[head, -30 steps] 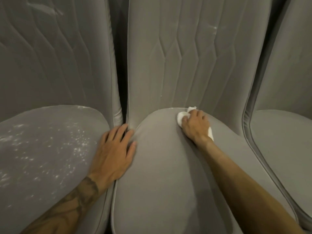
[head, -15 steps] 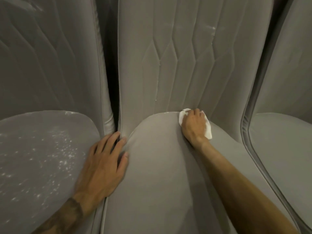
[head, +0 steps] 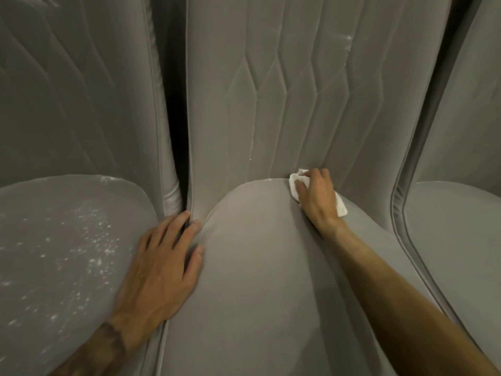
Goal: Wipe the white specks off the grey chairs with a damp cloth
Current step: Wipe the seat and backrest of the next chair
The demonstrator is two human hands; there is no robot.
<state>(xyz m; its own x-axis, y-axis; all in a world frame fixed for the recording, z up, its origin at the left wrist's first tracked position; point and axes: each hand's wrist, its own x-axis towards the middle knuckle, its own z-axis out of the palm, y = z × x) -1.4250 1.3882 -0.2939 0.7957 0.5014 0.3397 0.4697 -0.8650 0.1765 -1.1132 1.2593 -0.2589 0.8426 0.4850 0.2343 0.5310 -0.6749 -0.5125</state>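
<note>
My right hand point(head: 317, 202) grips the cloth point(head: 294, 185) to work the chair point(head: 257, 294) at its far crease; my left hand point(head: 162, 267), fingers flat, braces it.

Light is dim and warm, tinting the grey upholstery brownish. Black shadow fills the gap between the left chair point(head: 76, 109) and the middle chair point(head: 257, 280). Wide-angle distortion bows the chair backs at the edges; the left hand point(head: 160, 270) is slightly blurred.
</note>
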